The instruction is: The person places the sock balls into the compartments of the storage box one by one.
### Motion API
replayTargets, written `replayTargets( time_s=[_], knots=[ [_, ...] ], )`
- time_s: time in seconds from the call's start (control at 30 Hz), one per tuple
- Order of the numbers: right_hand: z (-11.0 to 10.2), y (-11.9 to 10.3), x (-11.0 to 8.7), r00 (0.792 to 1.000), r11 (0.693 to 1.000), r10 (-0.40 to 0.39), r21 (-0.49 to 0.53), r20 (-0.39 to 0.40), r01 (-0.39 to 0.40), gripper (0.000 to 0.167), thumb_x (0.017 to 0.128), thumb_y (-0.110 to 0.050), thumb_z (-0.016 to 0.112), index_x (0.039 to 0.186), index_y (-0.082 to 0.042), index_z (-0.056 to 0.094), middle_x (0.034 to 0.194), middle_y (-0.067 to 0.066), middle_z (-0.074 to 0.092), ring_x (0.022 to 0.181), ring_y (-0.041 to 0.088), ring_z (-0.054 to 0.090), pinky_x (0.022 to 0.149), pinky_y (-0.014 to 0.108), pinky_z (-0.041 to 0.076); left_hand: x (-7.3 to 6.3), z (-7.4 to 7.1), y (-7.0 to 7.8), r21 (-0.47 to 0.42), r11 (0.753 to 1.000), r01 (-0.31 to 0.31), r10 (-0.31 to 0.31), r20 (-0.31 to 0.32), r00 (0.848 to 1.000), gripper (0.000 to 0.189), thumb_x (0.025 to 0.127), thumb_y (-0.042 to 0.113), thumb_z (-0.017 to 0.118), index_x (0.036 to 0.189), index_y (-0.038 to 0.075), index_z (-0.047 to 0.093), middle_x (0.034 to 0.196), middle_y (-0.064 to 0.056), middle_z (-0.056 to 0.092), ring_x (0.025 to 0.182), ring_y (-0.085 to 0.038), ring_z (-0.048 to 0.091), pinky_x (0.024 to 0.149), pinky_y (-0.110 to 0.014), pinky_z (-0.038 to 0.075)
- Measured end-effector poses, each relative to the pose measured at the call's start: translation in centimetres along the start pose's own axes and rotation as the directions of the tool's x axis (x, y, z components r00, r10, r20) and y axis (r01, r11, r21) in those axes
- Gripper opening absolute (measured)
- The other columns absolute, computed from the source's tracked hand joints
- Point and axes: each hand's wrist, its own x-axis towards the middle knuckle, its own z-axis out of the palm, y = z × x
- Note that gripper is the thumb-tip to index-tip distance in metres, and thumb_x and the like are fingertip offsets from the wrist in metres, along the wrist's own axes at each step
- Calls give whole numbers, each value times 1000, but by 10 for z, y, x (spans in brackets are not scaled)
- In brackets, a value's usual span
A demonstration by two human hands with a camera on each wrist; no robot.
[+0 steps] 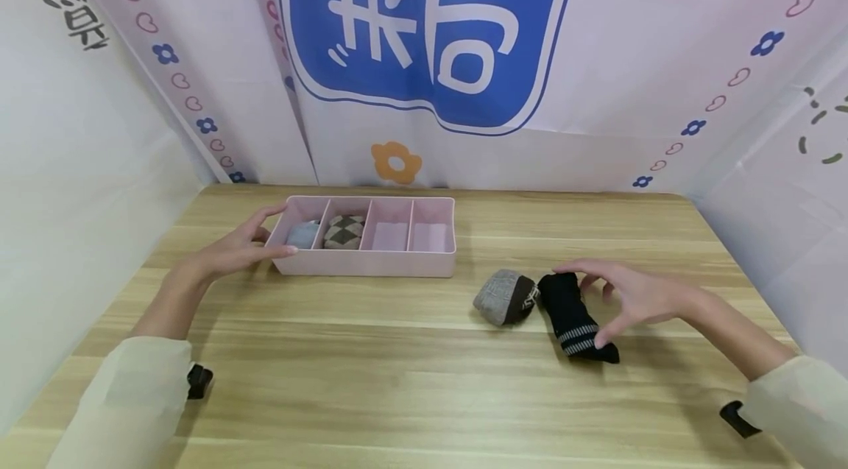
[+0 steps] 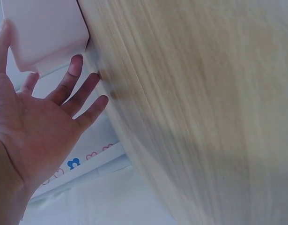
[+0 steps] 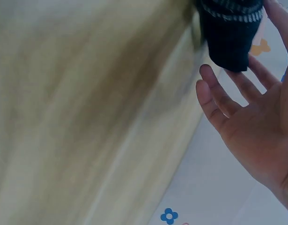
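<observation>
In the head view, a pink divided box [image 1: 371, 263] stands at the back left of the table. My left hand [image 1: 233, 251] grips its left end, thumb on the front rim and index finger at the back corner. A light blue rolled sock [image 1: 303, 235] lies in the leftmost compartment, a brown checked sock [image 1: 344, 232] in the second. On the right, my right hand [image 1: 645, 297] pinches a black sock [image 1: 565, 307] with grey stripes between thumb and forefinger, across its length. The right wrist view shows the sock's end [image 3: 230, 44] between them. Touching or nearly touching it is a grey-and-brown folded sock [image 1: 498, 297].
The wooden table [image 1: 371, 381] backs onto a hanging printed cloth [image 1: 596, 71] with a blue sign shape. White side cloths [image 1: 79, 160] bound the table at left and right. The box's two right compartments show bare pink floors.
</observation>
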Motion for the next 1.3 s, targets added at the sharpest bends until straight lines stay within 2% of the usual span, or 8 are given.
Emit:
replayTargets(
  time_s=[0.2,0.43,0.5,0.7,0.8,1.07,1.3],
  knots=[
    [5,4,0,1000,999,-15,39,23,14,109,70,-29,97,153,8,36,151,28,43,112,17,56,79,36,52,0,0,1,-1,1000,10,-10,3,1000,96,101,35,65,168,15,0,128,-30,57,118,-40,58,99,-63,40],
    [7,3,1,1000,1000,-8,12,23,8,102,71,-33,96,149,6,43,142,18,52,103,15,54,73,33,51,0,0,1,-3,1000,19,-19,4,1000,96,101,35,65,168,15,-1,129,-30,56,117,-39,58,99,-61,40],
    [7,3,1,1000,1000,8,6,20,-8,99,71,-32,96,147,6,46,134,14,55,99,16,55,69,31,50,0,0,0,-1,1000,20,-20,3,1000,96,101,35,65,168,15,-1,129,-30,56,117,-40,58,99,-62,41],
    [7,0,1,997,997,75,8,27,-76,91,71,-25,94,143,8,48,99,0,60,86,19,58,64,30,49,1,-1,0,6,1000,16,-17,4,1000,96,101,36,65,167,14,0,128,-30,57,117,-40,58,97,-61,42],
    [7,0,1,995,995,98,15,32,-99,88,71,-21,93,141,9,49,90,-3,60,81,19,59,62,29,48,1,-1,1,4,1000,14,-14,7,1000,96,101,35,65,167,14,0,127,-29,58,116,-38,59,98,-60,41],
    [2,-3,0,991,992,126,6,42,-126,86,71,-19,90,142,8,49,87,-3,61,72,14,55,58,25,44,0,0,1,-7,1000,0,0,8,1000,95,100,33,66,167,13,0,120,-24,62,110,-34,60,96,-55,41],
    [-5,-3,-1,993,993,115,14,19,-115,85,73,-19,91,142,7,48,83,-3,62,69,16,54,57,25,43,1,0,0,-7,1000,5,-5,6,1000,95,101,33,65,167,14,0,123,-26,61,113,-36,60,96,-56,42]
  ],
)
